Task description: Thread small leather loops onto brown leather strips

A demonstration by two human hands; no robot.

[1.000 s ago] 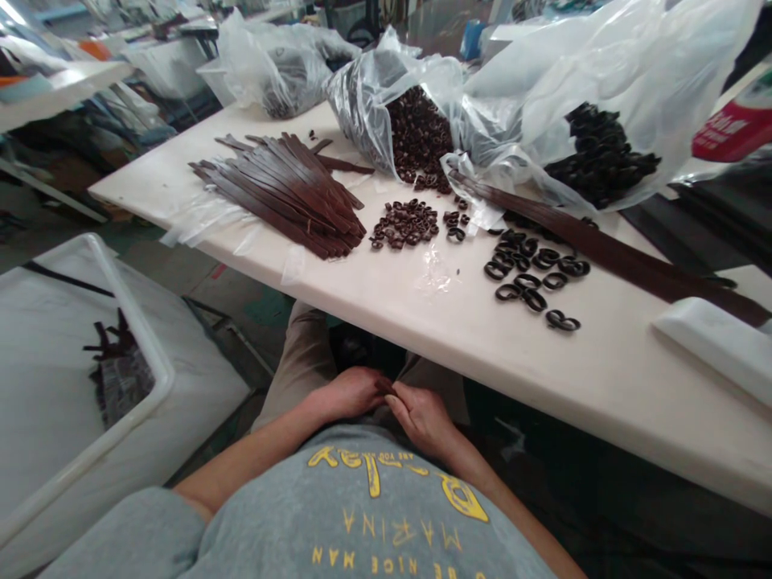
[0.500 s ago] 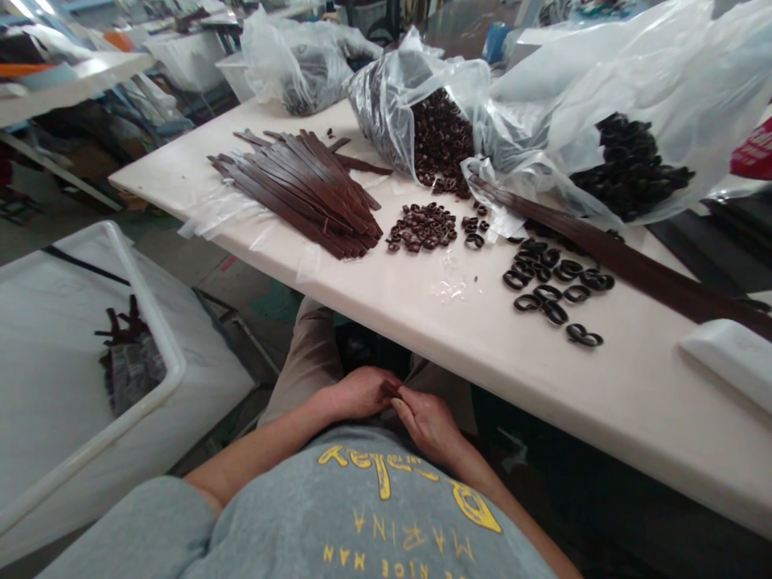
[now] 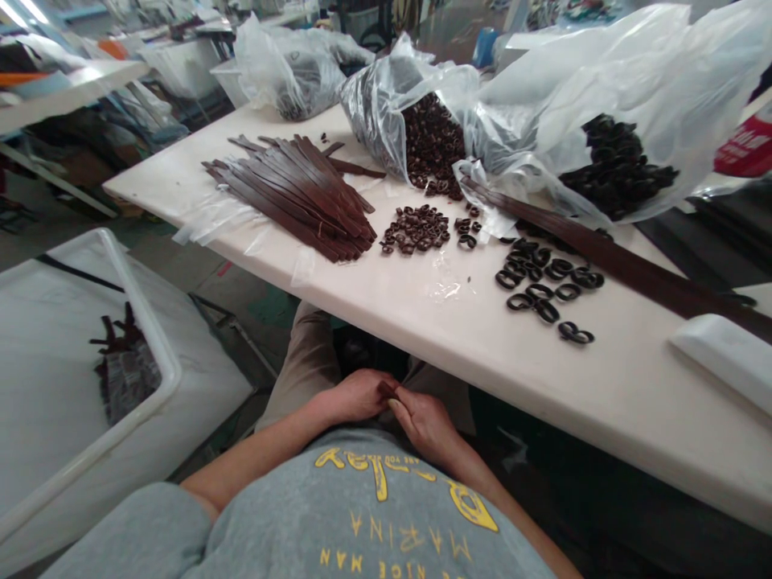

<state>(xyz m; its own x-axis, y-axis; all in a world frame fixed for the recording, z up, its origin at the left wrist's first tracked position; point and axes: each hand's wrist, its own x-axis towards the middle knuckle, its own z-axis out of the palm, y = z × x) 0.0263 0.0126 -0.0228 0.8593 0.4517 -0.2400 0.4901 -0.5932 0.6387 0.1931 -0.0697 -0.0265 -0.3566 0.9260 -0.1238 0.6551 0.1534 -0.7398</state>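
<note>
Low in my lap, just off the table's front edge, my left hand and my right hand meet with fingers closed. Between them shows the end of a brown leather strip; the rest of it is hidden by the fingers. On the table above lies a fanned pile of similar brown strips. To its right sits a heap of small brown loops. Larger black loops are scattered further right.
A clear bag spills small brown loops onto the white table. Another bag holds black loops. Long brown straps cross the right side near a white block. A white bin with bundled strips stands at left.
Both hands stay together in the lap, with slightly more of the brown strip's end showing between the fingers. The whole view has shifted a little.
</note>
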